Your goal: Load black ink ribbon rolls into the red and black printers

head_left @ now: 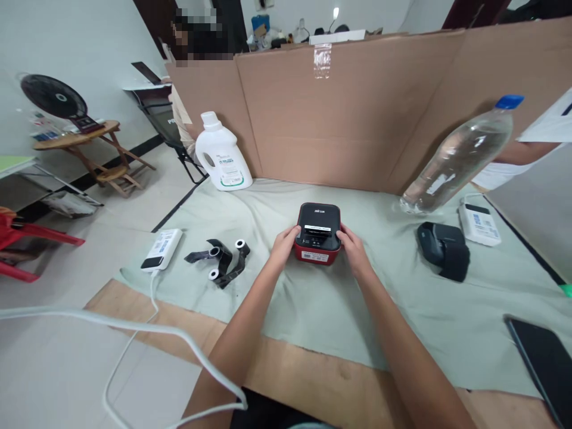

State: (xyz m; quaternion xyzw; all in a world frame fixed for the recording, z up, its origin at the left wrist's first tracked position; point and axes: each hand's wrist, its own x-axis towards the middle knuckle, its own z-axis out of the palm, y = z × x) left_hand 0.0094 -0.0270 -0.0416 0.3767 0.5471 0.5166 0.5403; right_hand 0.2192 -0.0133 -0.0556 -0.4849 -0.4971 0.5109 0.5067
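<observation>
A small red-and-black label printer (pixel 318 232) stands on the pale green cloth in front of me, its lid closed and a white strip showing at the slot on top. My left hand (pixel 285 244) grips its left side, the thumb near the top edge. On the opposite side, my right hand (pixel 353 247) holds it the same way. Fingers behind and under the printer are partly hidden. Left of it lie three small rolls (pixel 218 262) with white cores and loose black strips. A dark, strapped device (pixel 442 250) lies to the right.
A cardboard screen (pixel 330 125) closes off the back. Before it stand a white jug (pixel 222 155) and a leaning water bottle (pixel 460 158). White boxes (pixel 161 250) sit left and right; a white cable (pixel 179 336) crosses the lower left. A phone (pixel 543 363) lies right. People are partly visible beyond.
</observation>
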